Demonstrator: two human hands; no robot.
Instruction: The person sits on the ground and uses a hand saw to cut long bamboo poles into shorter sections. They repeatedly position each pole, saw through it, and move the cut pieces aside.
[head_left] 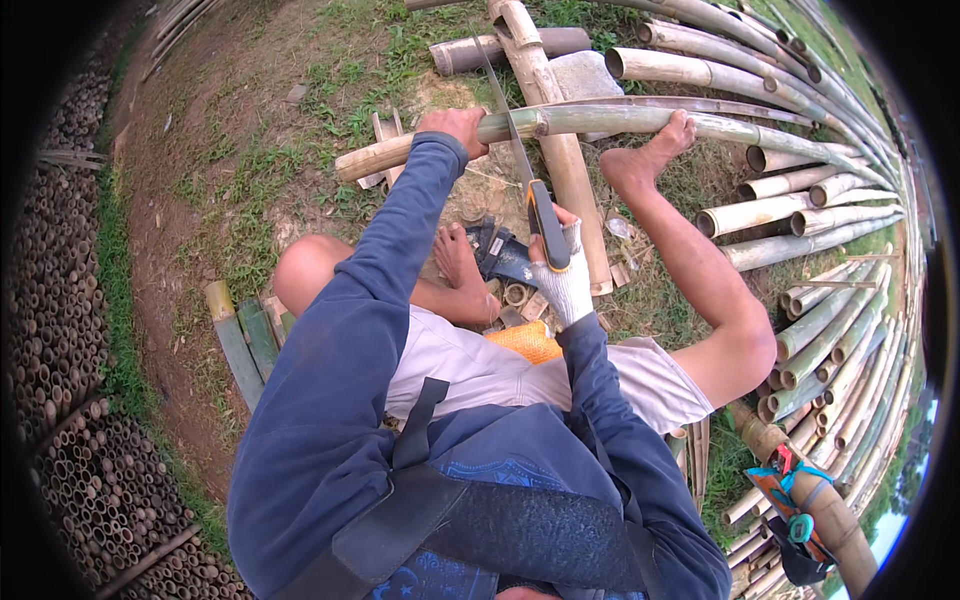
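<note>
A: Bamboo pole (615,120), position?

B: Toward 1 o'clock, lying crosswise over a thick bamboo log (570,190), which likely props it off the ground.

A: Hands?

B: Left hand (455,132), bare, at 12 o'clock, wrapped round the pole just beside the saw (537,200), presumably to steady that end. Right hand (572,278), gloved, at 2 o'clock, closed round the saw's handle; blade aimed toward 12, crossing the pole. (Depth of any cut: cannot tell.)

A: And the bare right foot (650,152)?

B: Between 1 and 2 o'clock, set against the pole beyond the log. My reading: a clamp against rolling, leaving the right arm free for the saw.
</note>
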